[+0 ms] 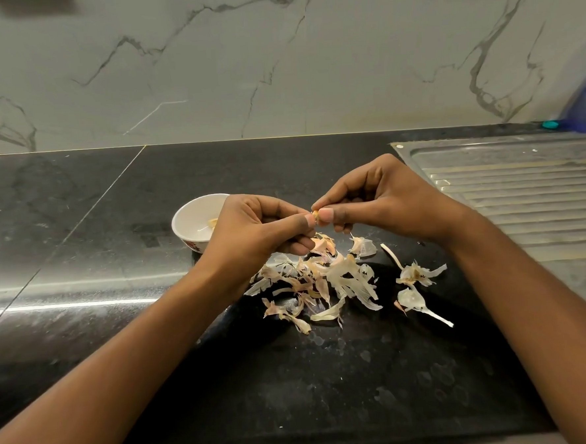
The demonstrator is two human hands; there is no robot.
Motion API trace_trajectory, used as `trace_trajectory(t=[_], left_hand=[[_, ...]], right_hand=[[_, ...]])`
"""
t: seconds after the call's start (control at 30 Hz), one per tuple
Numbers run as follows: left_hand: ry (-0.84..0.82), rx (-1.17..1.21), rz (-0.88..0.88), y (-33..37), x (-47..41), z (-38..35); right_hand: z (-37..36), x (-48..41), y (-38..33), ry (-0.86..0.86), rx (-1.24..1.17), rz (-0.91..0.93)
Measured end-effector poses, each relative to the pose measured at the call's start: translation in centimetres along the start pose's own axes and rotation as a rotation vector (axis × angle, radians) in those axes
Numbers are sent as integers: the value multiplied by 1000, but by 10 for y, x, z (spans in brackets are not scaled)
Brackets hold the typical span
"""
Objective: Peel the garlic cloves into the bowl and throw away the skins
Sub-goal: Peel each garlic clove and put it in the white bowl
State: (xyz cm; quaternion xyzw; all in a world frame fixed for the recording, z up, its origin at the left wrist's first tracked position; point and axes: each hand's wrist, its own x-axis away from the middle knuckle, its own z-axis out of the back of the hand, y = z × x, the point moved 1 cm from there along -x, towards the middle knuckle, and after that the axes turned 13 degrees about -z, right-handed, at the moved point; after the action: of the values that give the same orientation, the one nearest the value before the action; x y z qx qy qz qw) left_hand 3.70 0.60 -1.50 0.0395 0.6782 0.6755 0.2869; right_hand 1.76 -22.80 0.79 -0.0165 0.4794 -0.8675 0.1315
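One head-worn camera is looking forward and down, facing the counter (79, 235) and the marbled wall (275, 68) behind it. The wall is filling the upper third of the frame and the counter is taking the rest. Both forearms are reaching in from the lower corners, looming large there under the wide lens. The left grip (251, 231) and the right grip (386, 199) are meeting just above the middle. The camera is sitting near enough that the garlic clove (315, 215), pinched between both grips, is showing as a small speck. A ribbed drainboard (523, 190) is running off the right edge of the frame.
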Motion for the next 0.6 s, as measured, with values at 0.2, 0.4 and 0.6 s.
trace_trajectory(t=[0.2,0.4,0.6], left_hand=[[29,-26,-3,-2,0,-1],[58,-22,6,-5,1,-3],[87,12,14,-5,-2,-3]], right_hand=[[-5,-2,0,18,49,32],[-8,-3,1,11,55,40],[-10,-3,-2,3,-25,79]])
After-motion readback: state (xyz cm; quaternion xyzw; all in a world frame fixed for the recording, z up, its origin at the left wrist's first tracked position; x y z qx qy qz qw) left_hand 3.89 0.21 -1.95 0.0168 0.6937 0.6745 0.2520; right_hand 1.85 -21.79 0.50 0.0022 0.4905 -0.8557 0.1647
